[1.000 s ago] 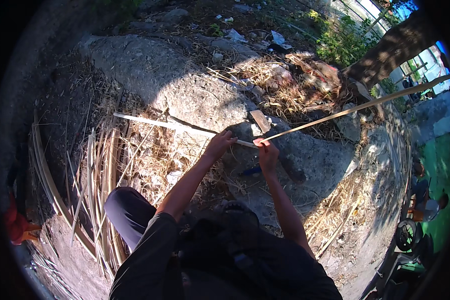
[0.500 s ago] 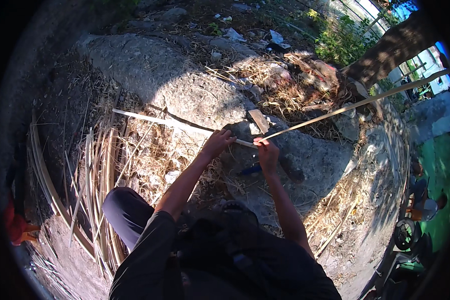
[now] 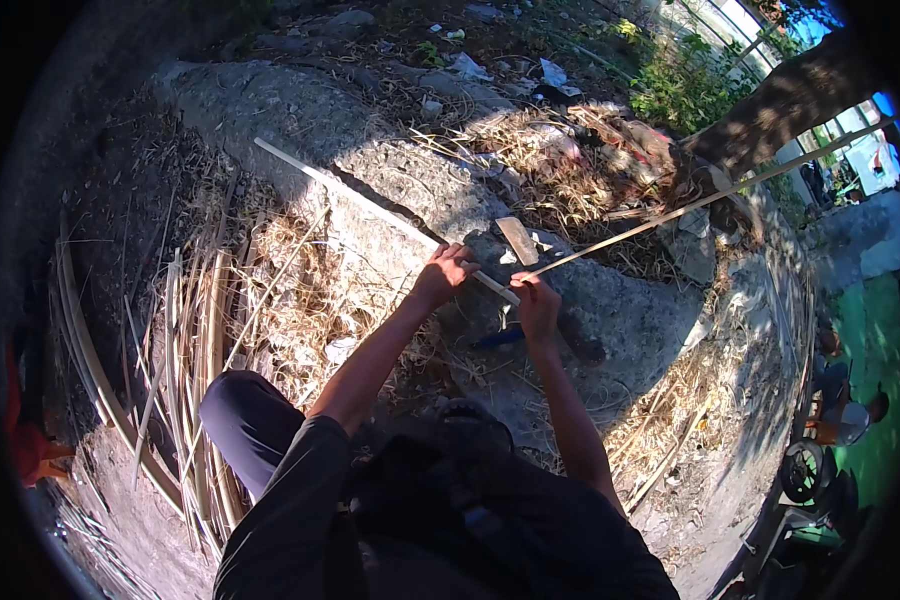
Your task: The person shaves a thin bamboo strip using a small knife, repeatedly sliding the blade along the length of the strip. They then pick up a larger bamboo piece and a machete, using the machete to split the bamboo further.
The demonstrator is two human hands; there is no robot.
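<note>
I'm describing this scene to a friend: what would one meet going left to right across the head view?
Loose pale strips, dark-trousered knee, left hand, right hand, dark wheel.

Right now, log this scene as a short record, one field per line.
Left hand: closed on a pale strip slanting toward the upper left
Right hand: pinching a long thin strip near one end; it runs to the upper right
Beyond the hands: a flat brown piece
Between the forearms: a blue object, kind unclear
Beneath: grey rock, partly shaded
Left side: a loose pile of strips
Upper right: tree trunk
</note>
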